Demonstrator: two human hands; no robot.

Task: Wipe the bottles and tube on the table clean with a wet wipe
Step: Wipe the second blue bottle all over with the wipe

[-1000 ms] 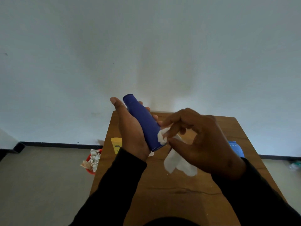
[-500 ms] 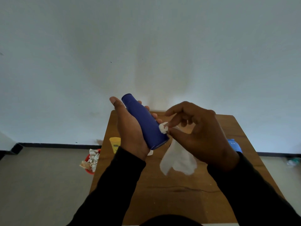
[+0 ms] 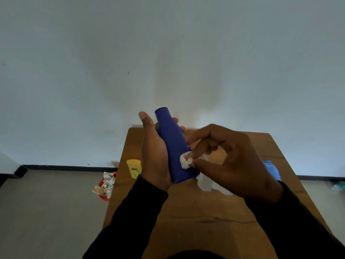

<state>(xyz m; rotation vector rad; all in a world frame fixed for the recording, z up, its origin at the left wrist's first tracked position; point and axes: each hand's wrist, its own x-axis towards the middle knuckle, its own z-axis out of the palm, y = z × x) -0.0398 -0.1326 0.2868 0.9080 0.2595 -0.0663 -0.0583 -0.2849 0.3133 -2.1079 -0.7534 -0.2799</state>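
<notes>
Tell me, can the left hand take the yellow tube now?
Probably not right now. The left hand is full with the blue bottle, while the yellow tube stands just beside its wrist on the table. Nothing blocks the way; it must put the bottle down first.

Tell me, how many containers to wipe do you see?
2. The blue bottle is in the left hand; the yellow tube stands on the table. Hands may hide others.
</notes>
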